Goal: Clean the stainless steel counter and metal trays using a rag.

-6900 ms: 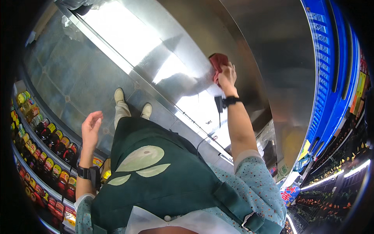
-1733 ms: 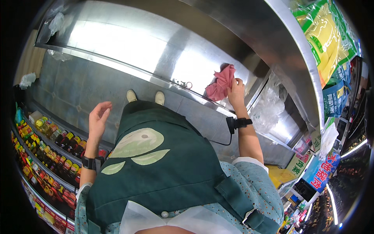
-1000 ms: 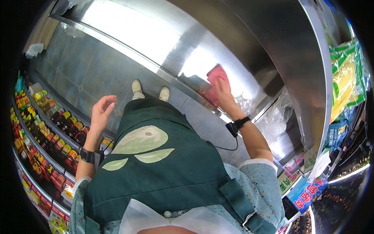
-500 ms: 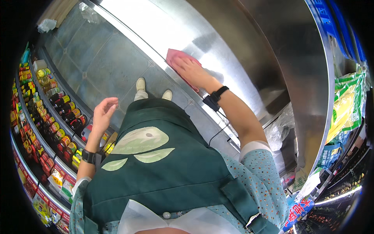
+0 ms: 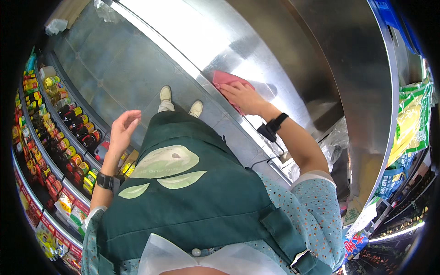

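Observation:
A pink cloth (image 5: 223,79) lies on the shiny stainless-steel counter (image 5: 270,59), close to its front edge. My right hand (image 5: 246,98) presses down on it, with the cloth bunched under the fingers and palm. One corner of the cloth sticks out past my fingertips. On the left my left hand (image 5: 123,130) hangs in the air beside my dark green apron (image 5: 183,206), its fingers loosely bent and apart from the thumb, holding nothing. Both wrists carry black bands.
Curved shelves (image 5: 68,178) of bottles and jars run along my left. Grey floor tiles (image 5: 114,68) lie between them and the counter. Clear plastic bags (image 5: 334,142) sit beside my right forearm, and yellow-green packages (image 5: 410,123) stand at the far right. A dark cable (image 5: 261,161) hangs near the counter's edge.
My right hand and the pink cloth have moved right and toward me along the counter edge. My left hand stays almost where it was, still empty.

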`<state>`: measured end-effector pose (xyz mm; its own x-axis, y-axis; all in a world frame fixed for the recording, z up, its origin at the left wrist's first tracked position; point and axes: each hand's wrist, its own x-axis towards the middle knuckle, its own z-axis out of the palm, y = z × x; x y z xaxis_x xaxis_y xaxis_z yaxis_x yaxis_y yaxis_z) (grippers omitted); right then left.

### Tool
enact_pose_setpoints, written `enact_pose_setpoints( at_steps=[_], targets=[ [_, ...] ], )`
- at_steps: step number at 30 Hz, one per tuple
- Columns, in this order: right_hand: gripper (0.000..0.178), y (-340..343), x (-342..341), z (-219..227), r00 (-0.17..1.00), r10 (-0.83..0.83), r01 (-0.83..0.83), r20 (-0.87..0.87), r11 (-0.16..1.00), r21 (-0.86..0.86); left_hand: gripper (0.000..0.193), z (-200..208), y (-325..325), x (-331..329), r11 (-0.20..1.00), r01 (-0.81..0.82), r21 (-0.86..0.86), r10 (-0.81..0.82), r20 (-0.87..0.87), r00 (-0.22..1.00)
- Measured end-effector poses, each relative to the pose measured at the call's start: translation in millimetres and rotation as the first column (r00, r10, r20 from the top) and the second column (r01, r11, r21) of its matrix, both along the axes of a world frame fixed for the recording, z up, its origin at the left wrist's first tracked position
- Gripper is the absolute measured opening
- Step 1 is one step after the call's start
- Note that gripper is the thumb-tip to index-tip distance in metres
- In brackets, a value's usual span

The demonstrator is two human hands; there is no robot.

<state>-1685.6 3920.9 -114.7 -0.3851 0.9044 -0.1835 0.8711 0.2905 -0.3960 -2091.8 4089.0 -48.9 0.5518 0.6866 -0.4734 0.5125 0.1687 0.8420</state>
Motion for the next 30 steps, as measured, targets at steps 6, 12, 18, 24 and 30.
enact_pose_setpoints(
  at_steps=[6, 12, 18, 24, 30],
  targets=[
    [0.035, -25.1, 0.1, -5.2, 0.992, -0.129, 0.128, 0.003, 0.987, 0.098, 0.025, -6.7, -2.0, 9.1, 0.999, 0.014, -0.028, -0.012, 0.088, 0.996],
    [0.019, -43.4, 2.1, -8.0, 0.992, -0.124, 0.124, -0.034, 0.992, 0.020, 0.025, -4.3, 1.2, 9.5, 1.000, -0.009, -0.024, 0.010, 0.046, 0.999],
    [0.020, -32.8, 6.3, -8.7, 0.989, -0.136, 0.141, -0.053, 0.982, 0.124, 0.025, -12.6, 1.3, 2.5, 1.000, -0.012, -0.025, 0.013, 0.036, 0.999],
    [0.014, 35.0, 20.6, 0.9, 0.718, -0.578, 0.577, -0.388, 0.806, -0.131, 0.025, -3.3, 9.3, 21.9, 0.996, 0.092, -0.013, -0.091, 0.068, 0.994],
    [0.011, -12.9, 25.3, 52.1, 0.432, -0.756, 0.672, -0.491, 0.633, -0.385, 0.025, -7.9, 7.2, 6.0, 0.999, -0.008, -0.051, 0.010, 0.037, 0.999]
  ],
)
